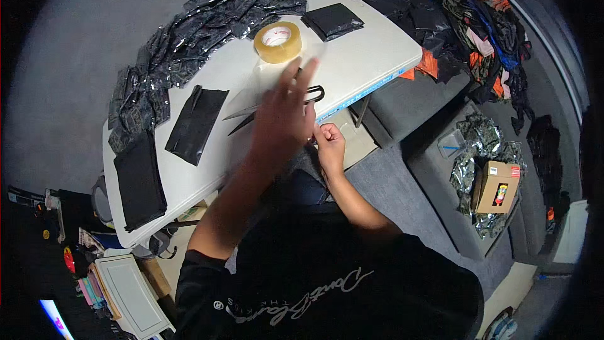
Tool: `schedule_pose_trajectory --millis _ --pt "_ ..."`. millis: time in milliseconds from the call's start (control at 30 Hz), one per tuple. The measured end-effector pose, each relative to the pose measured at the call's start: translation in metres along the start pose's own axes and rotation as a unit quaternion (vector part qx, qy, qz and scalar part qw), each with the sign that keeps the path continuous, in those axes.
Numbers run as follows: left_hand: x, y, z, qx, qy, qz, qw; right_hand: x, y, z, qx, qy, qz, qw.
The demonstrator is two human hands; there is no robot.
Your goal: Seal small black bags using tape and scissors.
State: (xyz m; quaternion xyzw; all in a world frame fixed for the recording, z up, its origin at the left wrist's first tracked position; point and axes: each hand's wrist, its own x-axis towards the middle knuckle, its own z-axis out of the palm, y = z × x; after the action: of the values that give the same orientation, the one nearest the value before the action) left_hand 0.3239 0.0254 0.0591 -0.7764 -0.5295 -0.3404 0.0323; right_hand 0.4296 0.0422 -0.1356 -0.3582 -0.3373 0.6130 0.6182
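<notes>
My left hand (285, 108) is blurred above the white table (373, 56), fingers apart, with no held thing visible. Beneath it is a pair of scissors (243, 118); the blades and a black handle loop show, while the middle is hidden. Just beyond my fingertips lies a roll of clear packing tape (278, 42). At the table's near edge, my right hand (331, 140) has its fingers curled; whether something small is pinched there cannot be made out. A folded black plastic pouch (197, 125) lies left of the scissors. Another black packet stack (333, 21) sits right of the tape.
Many dark, glossy plastic-wrapped packets (212, 28) line the table's far edge. A black stack (140, 182) occupies the left end. Dark and orange clothing (490, 42) is heaped at the upper right. On a grey sofa (434, 189) are a cardboard box (498, 188) and a clear container (451, 144).
</notes>
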Motion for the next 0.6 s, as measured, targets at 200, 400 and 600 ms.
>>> schedule_pose_trajectory --millis 200,400,600 --pt "-0.001 -0.003 -0.024 -0.344 0.063 -0.093 0.932 0.000 -0.011 -0.005 -0.064 0.009 0.000 0.998" --pt "-0.031 -0.007 -0.022 -0.360 0.031 -0.157 0.919 0.000 -0.016 0.012 -0.080 -0.016 -0.083 0.993" --pt "-0.044 -0.019 -0.026 -0.402 0.043 -0.174 0.898 0.001 -0.017 0.007 -0.037 0.000 -0.052 0.998"
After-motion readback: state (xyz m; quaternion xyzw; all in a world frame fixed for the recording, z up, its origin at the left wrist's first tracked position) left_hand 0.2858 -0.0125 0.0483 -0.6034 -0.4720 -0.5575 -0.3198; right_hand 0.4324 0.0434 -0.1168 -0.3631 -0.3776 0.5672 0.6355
